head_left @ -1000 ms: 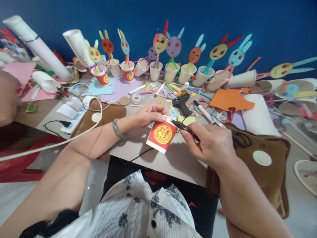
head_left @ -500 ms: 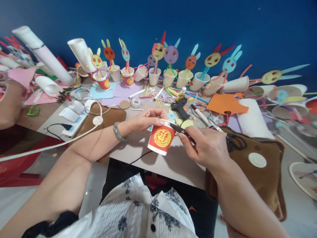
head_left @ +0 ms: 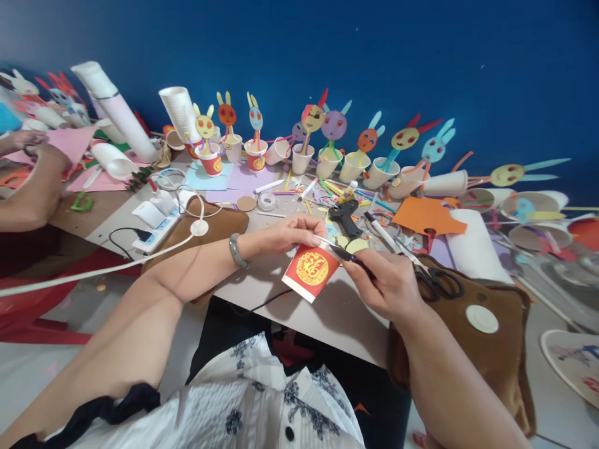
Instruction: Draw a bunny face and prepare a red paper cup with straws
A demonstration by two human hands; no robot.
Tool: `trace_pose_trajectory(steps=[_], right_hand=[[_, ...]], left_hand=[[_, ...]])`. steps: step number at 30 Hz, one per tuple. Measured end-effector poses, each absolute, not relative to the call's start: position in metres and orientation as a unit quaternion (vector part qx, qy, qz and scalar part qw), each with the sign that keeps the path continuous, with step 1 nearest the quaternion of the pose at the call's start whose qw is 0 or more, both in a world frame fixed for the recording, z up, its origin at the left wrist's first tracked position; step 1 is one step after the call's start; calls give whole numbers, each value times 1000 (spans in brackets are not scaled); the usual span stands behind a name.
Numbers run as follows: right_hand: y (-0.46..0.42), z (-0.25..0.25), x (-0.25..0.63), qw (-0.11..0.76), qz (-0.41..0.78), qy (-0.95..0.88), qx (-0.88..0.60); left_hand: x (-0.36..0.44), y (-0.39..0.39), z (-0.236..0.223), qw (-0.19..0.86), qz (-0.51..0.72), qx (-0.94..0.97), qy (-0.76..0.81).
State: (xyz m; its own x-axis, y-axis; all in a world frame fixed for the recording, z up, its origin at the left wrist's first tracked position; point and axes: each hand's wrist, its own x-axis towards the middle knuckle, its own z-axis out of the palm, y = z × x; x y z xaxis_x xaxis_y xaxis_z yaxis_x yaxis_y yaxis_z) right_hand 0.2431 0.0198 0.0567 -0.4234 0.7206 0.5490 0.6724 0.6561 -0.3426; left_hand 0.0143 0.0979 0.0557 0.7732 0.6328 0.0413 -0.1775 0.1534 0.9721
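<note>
My left hand [head_left: 299,233] pinches the rim of a red paper cup [head_left: 311,269] with a gold round print, holding it tilted above the table's front edge. In my right hand [head_left: 392,280] is a slim black tool [head_left: 344,251], its front end against the cup's rim; its exact kind is hidden by my fingers. Just behind the cup lies a black hot glue gun [head_left: 345,218]. Black-handled scissors [head_left: 440,284] rest beyond my right hand on a brown plush cushion [head_left: 472,355].
Paper rabbit figures in cups [head_left: 327,162] line the blue wall. Markers and paper scraps [head_left: 299,187] litter the table. A power strip [head_left: 161,232] and white cable [head_left: 93,274] lie to the left. Another person's arm [head_left: 35,181] is at far left.
The view has shifted slightly to the left. The cup is tilted a bit more, with my left hand still on its rim and the black tool still at the rim.
</note>
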Motion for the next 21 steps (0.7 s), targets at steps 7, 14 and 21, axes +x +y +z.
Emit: trace_pose_trajectory(steps=[7,14,21], right_hand=[[47,37,253,602,218,-616,-459],[68,25,264,372,-12,-643,-670],[70,16,264,332,73,-693,-635]], left_hand=[[14,111,58,689,436,515,263],[7,132,55,552,496,582,332],[2,145,50,376,596,613,356]])
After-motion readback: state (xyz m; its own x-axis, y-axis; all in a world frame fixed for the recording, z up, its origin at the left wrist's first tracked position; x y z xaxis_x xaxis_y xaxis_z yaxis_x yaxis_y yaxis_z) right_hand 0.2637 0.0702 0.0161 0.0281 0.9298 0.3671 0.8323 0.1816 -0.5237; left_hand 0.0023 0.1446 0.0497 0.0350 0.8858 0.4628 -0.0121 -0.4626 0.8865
